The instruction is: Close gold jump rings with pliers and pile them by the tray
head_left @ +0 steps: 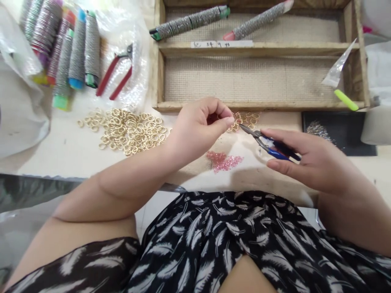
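My right hand grips a pair of pliers with blue handles, their tips pointing left toward my left fingertips. My left hand is pinched, thumb against forefinger, beside the plier tips; a small ring seems to be in the pinch, though it is too small to make out surely. Just behind the tips lie several gold rings with pinkish bits. Pink beads form a small heap on the table below my left hand. Left of that hand spreads a large pile of plain gold rings.
A wooden tray with a mesh bottom stands at the back, holding wire-wrapped rods. Red-handled cutters and several wrapped rods lie at the left. Right are a black tray with small metal pieces and a yellow-green tool.
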A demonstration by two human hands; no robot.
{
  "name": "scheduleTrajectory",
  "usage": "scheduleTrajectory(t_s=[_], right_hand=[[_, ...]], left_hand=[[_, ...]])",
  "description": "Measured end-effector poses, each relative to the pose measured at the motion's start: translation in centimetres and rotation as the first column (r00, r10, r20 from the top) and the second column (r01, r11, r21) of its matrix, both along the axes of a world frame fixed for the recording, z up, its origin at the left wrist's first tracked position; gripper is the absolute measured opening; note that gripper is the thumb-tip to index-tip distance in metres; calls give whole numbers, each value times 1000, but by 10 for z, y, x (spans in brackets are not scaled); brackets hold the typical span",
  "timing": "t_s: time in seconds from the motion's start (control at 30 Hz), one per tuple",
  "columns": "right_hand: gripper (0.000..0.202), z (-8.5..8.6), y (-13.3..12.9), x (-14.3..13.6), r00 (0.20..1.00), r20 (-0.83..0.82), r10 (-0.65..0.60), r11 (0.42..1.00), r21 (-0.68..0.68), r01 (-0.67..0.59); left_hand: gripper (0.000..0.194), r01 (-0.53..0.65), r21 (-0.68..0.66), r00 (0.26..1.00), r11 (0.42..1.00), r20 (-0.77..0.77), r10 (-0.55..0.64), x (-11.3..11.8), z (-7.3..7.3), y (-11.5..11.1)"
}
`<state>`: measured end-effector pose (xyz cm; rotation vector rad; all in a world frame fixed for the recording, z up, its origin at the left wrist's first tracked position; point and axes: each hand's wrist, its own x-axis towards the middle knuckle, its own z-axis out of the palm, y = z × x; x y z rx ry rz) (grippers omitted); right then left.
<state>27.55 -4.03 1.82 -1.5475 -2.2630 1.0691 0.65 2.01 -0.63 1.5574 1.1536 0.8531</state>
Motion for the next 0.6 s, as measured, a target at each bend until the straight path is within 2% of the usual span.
scheduleTrajectory(t_s=[0.13,0.2,0.4,0.6], right_hand=[[70,-5,-1,-5,999,-26,-21,999,46,22],[69,-6,-2,-7,998,-42,-35,998,49,37],[69,-7,-1,-3,997,-73,-29,1000,-7,29],[63,-6,-3,-7,992,-103,-67,998,11,68]], left_hand=[[16,7,240,997,971,-82,13,-2,3,-2],[17,15,318,994,948,-111,22,-4,3,-2],[17,31,372,993,928,-120,14,-5,2,-3],[18,31,363,993,931,-121,14,-5,2,-2]])
